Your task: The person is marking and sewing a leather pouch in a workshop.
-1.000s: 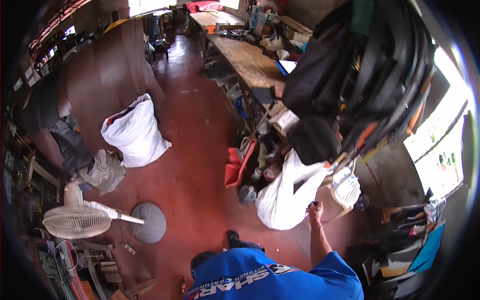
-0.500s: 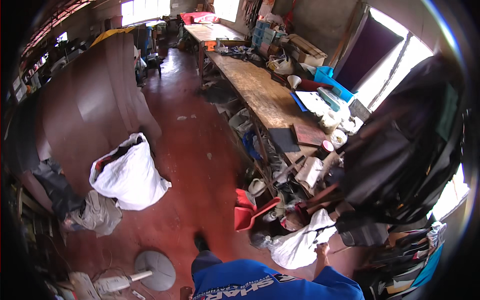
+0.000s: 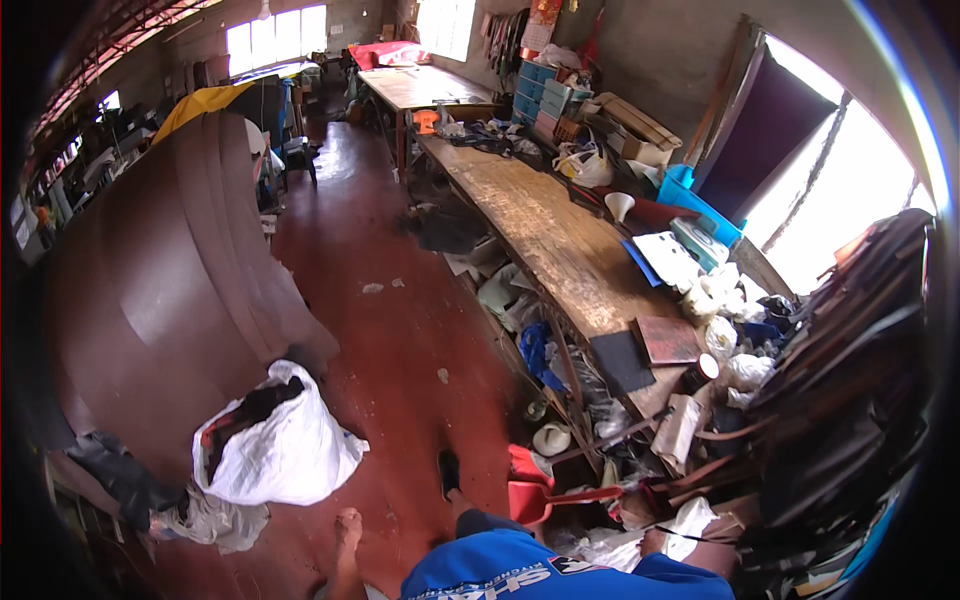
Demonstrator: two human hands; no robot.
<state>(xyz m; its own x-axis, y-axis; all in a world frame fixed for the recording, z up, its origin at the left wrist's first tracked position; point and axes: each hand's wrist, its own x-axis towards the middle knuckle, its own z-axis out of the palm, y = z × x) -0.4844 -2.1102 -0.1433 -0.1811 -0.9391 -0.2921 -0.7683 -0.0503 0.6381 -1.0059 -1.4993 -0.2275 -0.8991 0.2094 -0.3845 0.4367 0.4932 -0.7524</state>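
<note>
My right hand (image 3: 652, 541) is low at the right, partly covered by my blue shirt, with its fingers closed at the edge of a white sack (image 3: 690, 524). Much of that sack is hidden behind my body. My left hand (image 3: 348, 524) hangs over the red floor, fingers curled in and nothing seen in them. Nearest to it stands a bulging white sack (image 3: 290, 455), its mouth open on dark material. A red dustpan (image 3: 528, 503) lies in front of me, left of my right hand.
A long wooden workbench (image 3: 530, 215) runs away on the right, cluttered with bags, a funnel (image 3: 619, 205) and a blue bin (image 3: 695, 208). Large brown sheets (image 3: 150, 270) stand at the left. Dark hides (image 3: 850, 400) hang at the right. Red floor (image 3: 400, 330) lies between.
My left hand has come into view at the bottom. The view has shifted, so the white sack at my right hand sits lower and more hidden. The round grey base has left the view.
</note>
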